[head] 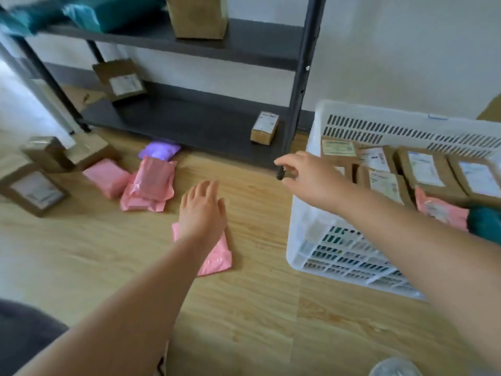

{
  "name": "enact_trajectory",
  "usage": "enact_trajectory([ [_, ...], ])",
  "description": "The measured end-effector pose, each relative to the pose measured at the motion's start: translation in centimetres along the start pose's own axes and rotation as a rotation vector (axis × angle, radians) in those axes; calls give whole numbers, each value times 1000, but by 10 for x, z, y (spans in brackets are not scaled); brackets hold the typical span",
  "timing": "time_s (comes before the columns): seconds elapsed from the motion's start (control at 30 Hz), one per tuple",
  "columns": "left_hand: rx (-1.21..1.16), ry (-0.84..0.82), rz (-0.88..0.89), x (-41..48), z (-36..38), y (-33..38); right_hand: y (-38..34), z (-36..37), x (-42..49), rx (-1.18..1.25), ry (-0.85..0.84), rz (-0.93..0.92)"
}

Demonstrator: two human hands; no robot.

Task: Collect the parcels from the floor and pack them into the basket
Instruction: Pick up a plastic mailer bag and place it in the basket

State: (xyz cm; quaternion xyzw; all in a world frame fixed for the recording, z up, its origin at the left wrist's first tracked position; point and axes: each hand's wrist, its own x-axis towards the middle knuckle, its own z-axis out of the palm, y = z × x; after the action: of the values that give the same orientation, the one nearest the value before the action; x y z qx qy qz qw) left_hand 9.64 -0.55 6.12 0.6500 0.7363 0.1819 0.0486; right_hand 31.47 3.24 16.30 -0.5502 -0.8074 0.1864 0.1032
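Reaching low over the wooden floor (108,253), the left hand (202,207) lay flat, fingers straight and empty, over the top end of a pink parcel (217,256), seemingly set to gather it. The right hand (301,172) hung loosely curled, holding nothing, at the white basket (306,240) corner. Other pink parcels (151,183), a purple parcel (160,150) and brown boxes (32,188) waited well left of the basket, which held labelled boxes (431,172); no label was legible.

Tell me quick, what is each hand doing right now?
Left hand: open, fingers straight, above a pink parcel, holding nothing.
Right hand: open, loosely curled, holding nothing, by the basket.
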Motion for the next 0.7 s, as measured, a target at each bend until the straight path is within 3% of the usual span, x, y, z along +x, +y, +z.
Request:
enact_trajectory([
  [0.17, 64, -84, -188, -35, 12, -78, -46, 97, 18, 166, -64, 94],
  [0.3, 172, -227, -308, -62, 36, -119, -52, 170, 10, 28, -282, 140],
  [0.47, 163, -328, -215, -66, 68, -137, -48, 220, 9, -158, -455, 101],
  [0.7, 173, -484, -176, -71, 112, -164, -44, 265, 41, -351, -473, 5],
])
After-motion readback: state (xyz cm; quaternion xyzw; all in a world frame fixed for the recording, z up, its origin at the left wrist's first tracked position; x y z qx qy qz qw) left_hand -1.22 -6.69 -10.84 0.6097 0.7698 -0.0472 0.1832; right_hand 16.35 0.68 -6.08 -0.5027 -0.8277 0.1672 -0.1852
